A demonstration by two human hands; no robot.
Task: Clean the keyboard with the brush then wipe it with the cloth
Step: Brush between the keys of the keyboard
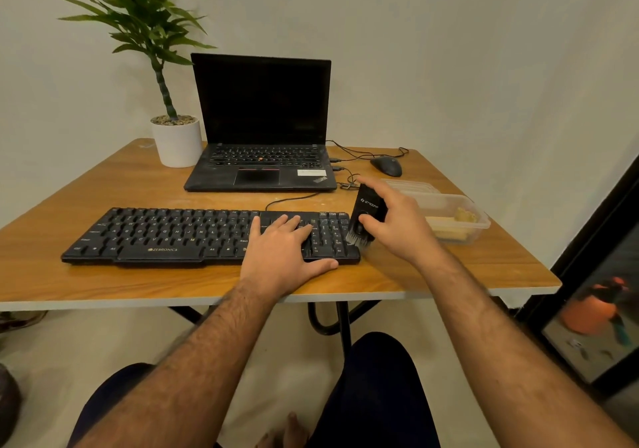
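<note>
Legible text, located relative to the black keyboard (207,236): "ZEBRONICS" in gold on its own front edge, below the space bar, and white letter legends on its keys, of which Q-W-E-R-T-Y and the A-S-D-F row can be made out. At its right end, the black brush (364,219) carries a white logo and brand word, apparently "STRIFF", partly blurred. Behind it, the laptop (259,171) shows a "ThinkPad" mark at its palm-rest corner and a white sticker, print too small to read.
</note>
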